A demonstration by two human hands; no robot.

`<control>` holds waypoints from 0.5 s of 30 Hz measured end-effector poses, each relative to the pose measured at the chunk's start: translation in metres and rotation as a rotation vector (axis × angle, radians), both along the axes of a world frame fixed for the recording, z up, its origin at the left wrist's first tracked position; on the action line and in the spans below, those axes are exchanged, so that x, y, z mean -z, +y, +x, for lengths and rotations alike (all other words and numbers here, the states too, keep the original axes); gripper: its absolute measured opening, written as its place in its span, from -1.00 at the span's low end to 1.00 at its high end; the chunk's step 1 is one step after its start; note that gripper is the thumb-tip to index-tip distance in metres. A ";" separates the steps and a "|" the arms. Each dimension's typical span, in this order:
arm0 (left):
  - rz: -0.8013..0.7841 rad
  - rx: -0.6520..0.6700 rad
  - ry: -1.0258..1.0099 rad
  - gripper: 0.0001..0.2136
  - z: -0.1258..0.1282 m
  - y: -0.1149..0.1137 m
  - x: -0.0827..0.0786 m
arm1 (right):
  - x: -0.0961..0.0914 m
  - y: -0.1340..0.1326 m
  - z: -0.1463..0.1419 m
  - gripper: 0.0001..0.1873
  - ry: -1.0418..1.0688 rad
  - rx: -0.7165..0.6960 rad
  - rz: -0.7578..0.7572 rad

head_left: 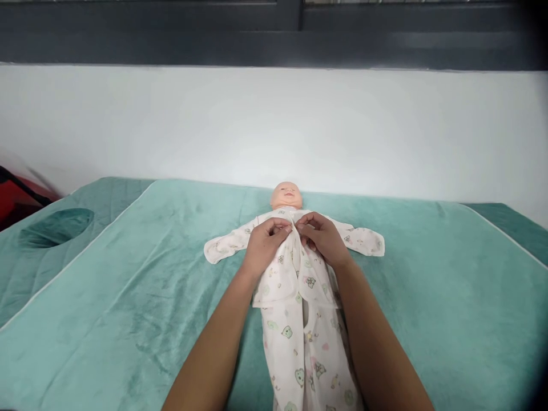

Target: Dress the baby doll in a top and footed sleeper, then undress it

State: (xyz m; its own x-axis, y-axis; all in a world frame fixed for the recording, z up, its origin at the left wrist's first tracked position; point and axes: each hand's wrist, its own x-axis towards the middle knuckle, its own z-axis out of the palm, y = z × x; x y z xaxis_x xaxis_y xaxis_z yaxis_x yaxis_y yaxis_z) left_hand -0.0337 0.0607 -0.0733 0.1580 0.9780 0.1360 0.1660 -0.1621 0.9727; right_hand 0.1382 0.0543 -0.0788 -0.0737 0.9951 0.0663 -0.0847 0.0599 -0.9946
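Both the left hand point(268, 245) and the right hand point(322, 237) meet at the chest of a patterned shirt point(280, 282), where the step in hand seems to be bringing its front edges point(296, 235) together; the next move likely calls for a fine pinch, edges level. Left thumb and forefinger nip one edge; right fingers, curled, appear to grip the other. The shirt clothes a doll point(286, 197) lying face up, head far, patterned trousers point(283, 351) near. Beneath spreads a green cover point(171, 285); beyond, a white wall point(171, 125).
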 end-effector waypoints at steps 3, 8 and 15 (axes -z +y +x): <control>0.058 -0.015 0.052 -0.78 0.001 -0.001 0.000 | 0.001 0.001 0.000 -0.74 -0.049 0.012 -0.005; 0.102 -0.027 0.116 -0.77 0.003 -0.001 0.001 | -0.001 0.000 0.001 -0.76 -0.123 -0.012 -0.028; 0.054 -0.043 0.077 -0.81 0.003 0.000 0.000 | -0.004 -0.002 0.001 -0.74 -0.128 -0.040 -0.027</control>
